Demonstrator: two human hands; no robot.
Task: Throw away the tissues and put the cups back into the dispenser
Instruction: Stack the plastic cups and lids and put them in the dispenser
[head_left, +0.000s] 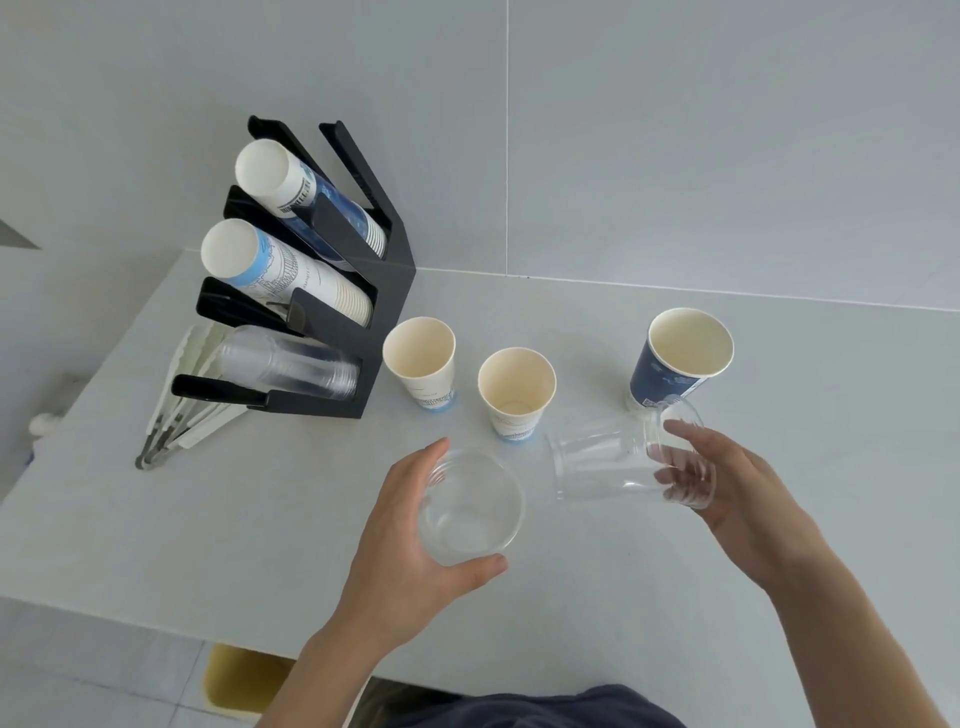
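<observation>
My left hand (400, 540) grips a clear plastic cup (470, 506), its mouth facing up toward me. My right hand (727, 483) holds a second clear plastic cup (602, 462) on its side, base pointing left toward the first cup. Two white paper cups (421, 361) (516, 392) and a dark blue paper cup (680, 358) stand upright on the white table (208, 519). The black cup dispenser (337, 317) at the back left holds a blue-printed stack on top, a white paper stack in the middle and a clear plastic stack (291, 366) at the bottom. No tissues are visible.
White packets or straws (182, 410) lie fanned out under the dispenser's left side. A yellow bin (239, 675) shows on the floor below the table's near edge. A grey tiled wall rises behind the table.
</observation>
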